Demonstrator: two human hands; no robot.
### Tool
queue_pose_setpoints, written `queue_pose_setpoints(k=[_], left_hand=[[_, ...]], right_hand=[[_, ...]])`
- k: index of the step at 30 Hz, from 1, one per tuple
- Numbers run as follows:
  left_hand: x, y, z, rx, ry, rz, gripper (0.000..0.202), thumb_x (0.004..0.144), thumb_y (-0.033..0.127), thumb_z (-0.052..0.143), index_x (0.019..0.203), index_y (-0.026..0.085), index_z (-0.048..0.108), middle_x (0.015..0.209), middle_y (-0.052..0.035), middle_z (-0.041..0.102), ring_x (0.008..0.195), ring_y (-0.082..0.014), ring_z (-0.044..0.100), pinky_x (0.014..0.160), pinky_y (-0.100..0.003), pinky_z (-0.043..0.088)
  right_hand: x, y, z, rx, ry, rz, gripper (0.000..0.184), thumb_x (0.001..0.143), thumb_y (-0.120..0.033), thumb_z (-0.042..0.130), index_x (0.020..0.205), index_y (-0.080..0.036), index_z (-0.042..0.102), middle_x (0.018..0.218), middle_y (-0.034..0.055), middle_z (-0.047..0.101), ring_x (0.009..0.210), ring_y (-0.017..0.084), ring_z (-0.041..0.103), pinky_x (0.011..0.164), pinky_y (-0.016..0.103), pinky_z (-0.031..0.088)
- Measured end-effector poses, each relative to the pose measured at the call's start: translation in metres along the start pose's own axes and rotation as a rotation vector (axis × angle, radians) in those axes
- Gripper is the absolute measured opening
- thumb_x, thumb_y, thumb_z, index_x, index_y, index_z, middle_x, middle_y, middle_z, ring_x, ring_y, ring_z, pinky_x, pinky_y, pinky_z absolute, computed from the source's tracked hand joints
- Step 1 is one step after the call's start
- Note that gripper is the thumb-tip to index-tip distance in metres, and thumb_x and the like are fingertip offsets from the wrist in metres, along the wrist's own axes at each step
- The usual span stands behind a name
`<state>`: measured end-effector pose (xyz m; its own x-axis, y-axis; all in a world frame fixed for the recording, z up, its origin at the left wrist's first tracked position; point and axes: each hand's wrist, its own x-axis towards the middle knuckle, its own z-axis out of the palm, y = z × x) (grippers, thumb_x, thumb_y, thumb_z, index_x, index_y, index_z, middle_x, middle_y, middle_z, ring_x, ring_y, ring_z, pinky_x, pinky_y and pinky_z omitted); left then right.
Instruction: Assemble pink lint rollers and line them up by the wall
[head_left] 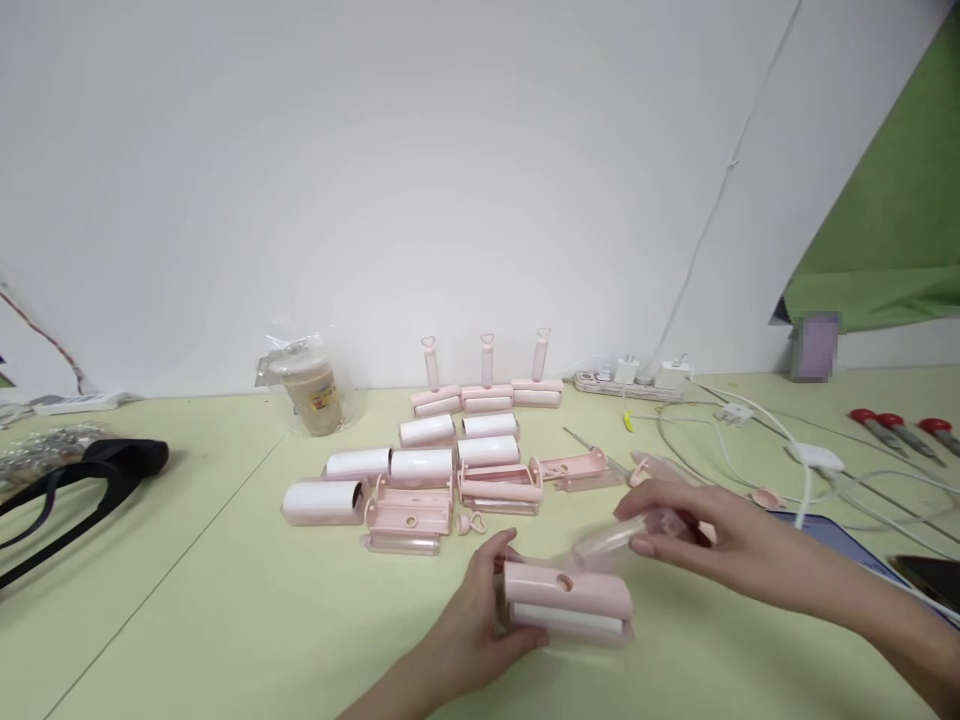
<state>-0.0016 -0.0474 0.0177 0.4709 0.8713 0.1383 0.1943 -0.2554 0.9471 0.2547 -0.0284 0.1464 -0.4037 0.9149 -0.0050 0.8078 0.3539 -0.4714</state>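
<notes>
My left hand [491,625] is closed around one end of a pink lint roller head [568,590], which has a white paper roll under its cover and a round hole on top. Between the thumb and fingers of my right hand [697,530] is a clear tube handle [611,540], somewhat blurred, held above and just behind the roller head. Beyond my hands lie pink roller covers [409,515], another clear tube handle [401,544], a pink heart-shaped cap [472,522] and several white paper rolls [422,467].
Three assembled lint rollers [487,398] stand against the wall. A bagged cup [311,395] is at the back left, near black straps [97,480]. Cables, a power strip [630,386], a phone [930,578] and red-handled tools [889,430] occupy the right. A screwdriver [581,440] lies mid-table.
</notes>
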Motion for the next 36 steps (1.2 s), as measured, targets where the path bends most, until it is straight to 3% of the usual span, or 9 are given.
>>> queue_pose_setpoints(k=[3, 9, 15, 23, 30, 36], left_hand=[[0.0, 0.0, 0.0, 0.004, 0.009, 0.002, 0.078, 0.067, 0.01, 0.063, 0.128, 0.023, 0.015, 0.114, -0.0067, 0.042, 0.108, -0.0201, 0.043, 0.096, -0.037, 0.032], [-0.001, 0.002, 0.002, 0.009, 0.019, -0.014, 0.078, 0.066, 0.009, 0.063, 0.127, 0.022, 0.017, 0.116, -0.0076, 0.041, 0.107, -0.0201, 0.043, 0.096, -0.037, 0.032], [0.001, 0.001, 0.003, -0.051, 0.013, -0.025, 0.079, 0.066, 0.008, 0.064, 0.127, 0.021, 0.015, 0.114, -0.0078, 0.041, 0.105, -0.0193, 0.045, 0.093, -0.035, 0.035], [0.001, -0.001, 0.001, -0.012, 0.021, -0.031, 0.081, 0.064, 0.011, 0.067, 0.127, 0.021, 0.017, 0.114, -0.0092, 0.042, 0.107, -0.0216, 0.045, 0.094, -0.038, 0.033], [-0.006, 0.012, 0.002, 0.202, 0.095, 0.037, 0.071, 0.06, 0.011, 0.063, 0.12, 0.023, 0.028, 0.113, -0.007, 0.044, 0.106, -0.0232, 0.044, 0.093, -0.039, 0.036], [-0.013, 0.006, 0.007, 0.405, 0.162, 0.061, 0.071, 0.055, 0.016, 0.062, 0.12, 0.026, 0.032, 0.098, -0.0044, 0.049, 0.092, -0.023, 0.051, 0.082, -0.038, 0.043]], right_hand=[[0.002, -0.02, -0.001, -0.073, -0.064, -0.086, 0.026, 0.083, -0.046, 0.045, 0.091, -0.026, 0.058, 0.064, -0.001, 0.054, 0.056, 0.015, 0.049, 0.05, 0.024, 0.035], [0.012, -0.037, 0.001, -0.218, -0.055, -0.216, 0.019, 0.083, -0.037, 0.045, 0.079, -0.023, 0.058, 0.056, -0.0022, 0.05, 0.055, 0.015, 0.049, 0.048, 0.022, 0.029], [0.029, -0.062, -0.004, -0.464, -0.086, -0.339, 0.021, 0.078, -0.032, 0.048, 0.06, -0.021, 0.05, 0.048, -0.0038, 0.049, 0.041, 0.011, 0.037, 0.043, 0.023, 0.018], [0.039, -0.06, 0.008, -0.534, -0.011, -0.171, 0.031, 0.079, -0.038, 0.044, 0.054, -0.021, 0.049, 0.043, -0.0018, 0.049, 0.038, 0.012, 0.037, 0.041, 0.024, 0.015], [0.029, -0.068, 0.025, -0.663, 0.146, -0.106, 0.037, 0.075, -0.034, 0.047, 0.042, -0.021, 0.036, 0.037, -0.0059, 0.022, 0.034, 0.009, 0.017, 0.039, 0.027, 0.008], [0.024, -0.074, 0.031, -0.632, 0.202, -0.085, 0.04, 0.074, -0.034, 0.048, 0.042, -0.02, 0.027, 0.037, -0.0063, 0.017, 0.035, 0.007, 0.01, 0.039, 0.026, 0.005]])
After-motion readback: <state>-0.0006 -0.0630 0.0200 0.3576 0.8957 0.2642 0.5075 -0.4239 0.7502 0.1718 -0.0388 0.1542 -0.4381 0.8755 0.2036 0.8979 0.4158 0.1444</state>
